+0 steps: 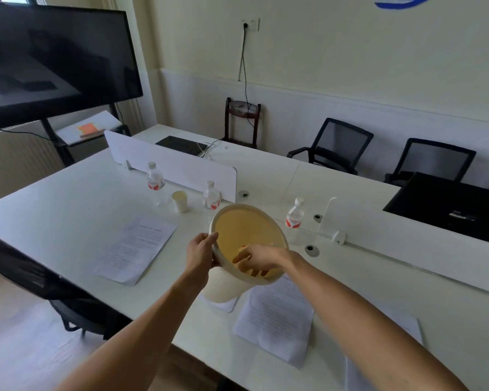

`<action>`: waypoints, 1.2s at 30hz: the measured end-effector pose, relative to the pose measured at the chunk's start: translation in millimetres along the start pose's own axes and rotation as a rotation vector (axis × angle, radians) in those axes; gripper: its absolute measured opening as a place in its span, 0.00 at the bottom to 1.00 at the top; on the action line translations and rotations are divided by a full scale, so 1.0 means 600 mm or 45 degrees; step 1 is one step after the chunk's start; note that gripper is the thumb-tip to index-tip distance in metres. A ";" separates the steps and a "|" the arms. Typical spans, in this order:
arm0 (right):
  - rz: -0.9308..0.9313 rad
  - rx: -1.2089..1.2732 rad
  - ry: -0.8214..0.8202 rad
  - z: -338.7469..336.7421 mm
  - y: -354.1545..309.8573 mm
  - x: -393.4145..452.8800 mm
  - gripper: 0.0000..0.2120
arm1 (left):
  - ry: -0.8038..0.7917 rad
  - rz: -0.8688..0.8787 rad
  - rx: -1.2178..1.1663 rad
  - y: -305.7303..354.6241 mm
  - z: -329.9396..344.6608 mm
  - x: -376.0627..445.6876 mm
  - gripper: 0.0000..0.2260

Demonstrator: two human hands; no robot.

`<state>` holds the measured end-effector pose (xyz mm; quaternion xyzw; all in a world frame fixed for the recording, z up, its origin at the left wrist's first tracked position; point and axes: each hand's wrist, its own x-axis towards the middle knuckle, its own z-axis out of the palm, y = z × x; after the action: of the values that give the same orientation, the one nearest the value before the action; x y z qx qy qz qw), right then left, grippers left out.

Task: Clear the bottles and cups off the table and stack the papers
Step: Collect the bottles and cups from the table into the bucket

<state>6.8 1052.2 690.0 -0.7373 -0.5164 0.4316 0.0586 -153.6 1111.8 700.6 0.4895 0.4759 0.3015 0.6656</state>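
My left hand [201,252] grips the rim of a cream waste bin [223,289], held tilted above the white table [54,215] with its mouth facing me. My right hand [259,258] reaches inside the bin with its fingers apart. I cannot tell what lies at the bottom. Three clear water bottles with red labels stand upright on the table: a left bottle [155,180], a middle bottle [211,197] and a right bottle [295,217]. A paper cup [180,201] stands between the left and middle bottles. One printed sheet [137,246] lies at the left, more papers [277,314] under my right arm.
A white divider panel [175,165] stands behind the bottles, with a white bracket [329,218] further right. A black monitor [449,204] lies flat at the right and a keyboard [181,145] sits at the back. A black chair [26,275] is at the table's left edge. A large screen [54,60] stands back left.
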 end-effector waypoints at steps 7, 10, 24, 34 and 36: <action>-0.072 -0.030 0.512 -0.095 0.013 0.062 0.13 | 0.010 -0.022 0.016 0.020 0.003 0.079 0.10; -0.012 -0.205 0.852 -0.155 0.046 0.097 0.16 | 0.011 -0.027 0.033 0.028 0.009 0.111 0.10; 0.543 -0.485 0.696 -0.270 0.196 0.205 0.20 | 0.093 -0.070 0.015 0.048 0.025 0.214 0.06; 0.367 -0.379 1.300 -0.278 0.135 0.153 0.06 | 0.052 -0.092 0.053 0.063 0.005 0.237 0.06; 0.216 -0.380 1.541 -0.292 0.092 0.112 0.04 | 0.042 -0.093 0.066 0.068 0.001 0.240 0.06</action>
<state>174.5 1144.4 730.9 -0.8896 -0.3861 -0.1358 0.2025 -98.1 1250.2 689.9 0.4839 0.5118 0.2727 0.6554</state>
